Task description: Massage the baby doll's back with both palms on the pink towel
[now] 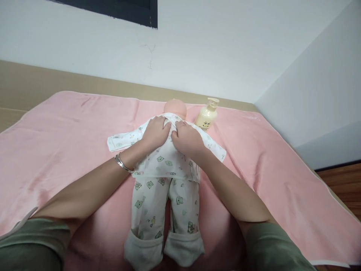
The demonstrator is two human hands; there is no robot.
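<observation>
A baby doll (175, 107) lies on its back, its rounded head at the far end. It wears a white patterned shirt (169, 162) and matching trousers (149, 203) with wide turned-up cuffs. On the upper chest, my left hand (156, 133) has its fingers curled at the shirt's neckline, with the thumb close by. Just to its right, my right hand (188, 138) also holds the shirt near the collar. Both fingertips are partly hidden in the fabric. The shirt sleeves spread out to either side.
A pink blanket (81, 150) lies under the doll. Beside the doll's head, on the right, stands a pale yellow pump bottle (207, 114), partly behind the shirt's shoulder. A white wall (197, 49) rises beyond the tan edge (113, 83) of the surface.
</observation>
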